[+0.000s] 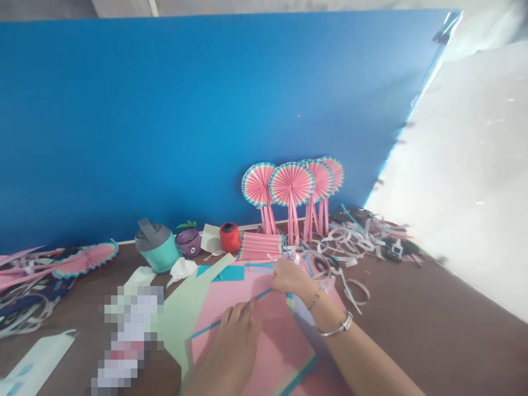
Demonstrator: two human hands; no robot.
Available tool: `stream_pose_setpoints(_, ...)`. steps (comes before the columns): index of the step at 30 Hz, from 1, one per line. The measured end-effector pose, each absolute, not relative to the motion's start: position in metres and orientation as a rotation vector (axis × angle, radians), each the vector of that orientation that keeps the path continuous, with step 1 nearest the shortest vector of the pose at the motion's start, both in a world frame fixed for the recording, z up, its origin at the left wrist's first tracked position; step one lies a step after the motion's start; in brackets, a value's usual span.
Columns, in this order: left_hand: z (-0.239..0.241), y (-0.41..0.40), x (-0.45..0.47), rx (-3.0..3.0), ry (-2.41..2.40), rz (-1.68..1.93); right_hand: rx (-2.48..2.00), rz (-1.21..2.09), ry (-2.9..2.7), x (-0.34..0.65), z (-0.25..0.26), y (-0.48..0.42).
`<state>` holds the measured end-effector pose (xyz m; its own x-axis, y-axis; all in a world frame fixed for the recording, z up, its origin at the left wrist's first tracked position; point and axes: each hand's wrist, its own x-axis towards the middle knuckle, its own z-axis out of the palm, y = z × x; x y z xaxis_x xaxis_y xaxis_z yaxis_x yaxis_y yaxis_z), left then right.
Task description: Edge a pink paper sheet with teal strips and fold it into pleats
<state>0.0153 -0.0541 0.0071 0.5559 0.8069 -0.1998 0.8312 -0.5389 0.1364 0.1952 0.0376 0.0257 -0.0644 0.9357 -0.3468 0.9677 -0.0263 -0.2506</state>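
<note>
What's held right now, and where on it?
Right hand pinches the blue strip at its far end, it seems; left hand lies flat on the pink sheet, gripping nothing.

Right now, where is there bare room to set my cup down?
The widest bare brown table lies right of the person's right arm, in front of the paper strip curls. A smaller patch sits between the left fan pile and the teal cup. The row along the blue board is crowded.

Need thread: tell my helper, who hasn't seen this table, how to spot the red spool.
Follow the foot of the blue board. Left of the pink fans, the spool sits between a purple pot and a pleated pink strip. It alone is solid red.
</note>
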Motion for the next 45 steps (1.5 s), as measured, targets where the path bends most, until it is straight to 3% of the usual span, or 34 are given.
stream_pose_setpoints(11,0.013,-0.055,0.016,2.554,1.406,-0.155,2.136,-0.675,2.136,0.196,0.025,0.038)
stream_pose_setpoints(33,-0.016,-0.055,0.012,2.616,1.347,-0.048,2.175,-1.188,2.145,0.205,0.040,0.036)
stream_pose_setpoints(45,-0.024,-0.058,0.011,2.591,1.388,0.056,2.171,-1.200,2.142,0.208,0.031,0.039)
